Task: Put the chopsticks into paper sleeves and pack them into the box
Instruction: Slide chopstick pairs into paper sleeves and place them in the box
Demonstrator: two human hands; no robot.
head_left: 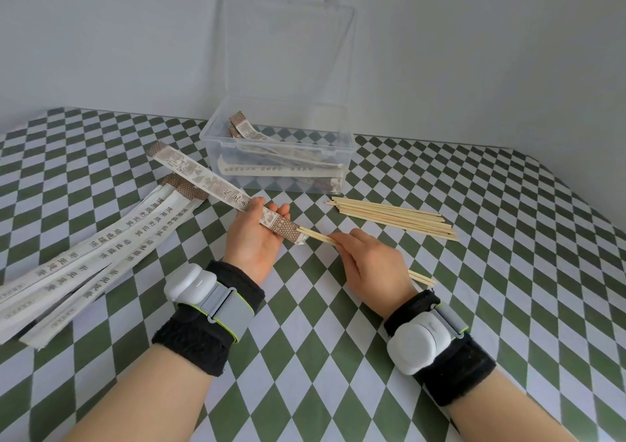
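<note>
Fingers (284, 210): left hand (252, 238) grips paper sleeve (203, 177), right hand (372, 262) pinches chopsticks (316, 236) into it; box (349, 151) holds filled sleeves (244, 128).

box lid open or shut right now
Open. The clear lid stands upright behind the box, and sleeved chopsticks lie uncovered inside.

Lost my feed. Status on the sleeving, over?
Left hand holds paper sleeve. Right hand grips chopsticks, tips inside sleeve mouth. Box open, part filled. No obstruction seen.
</note>
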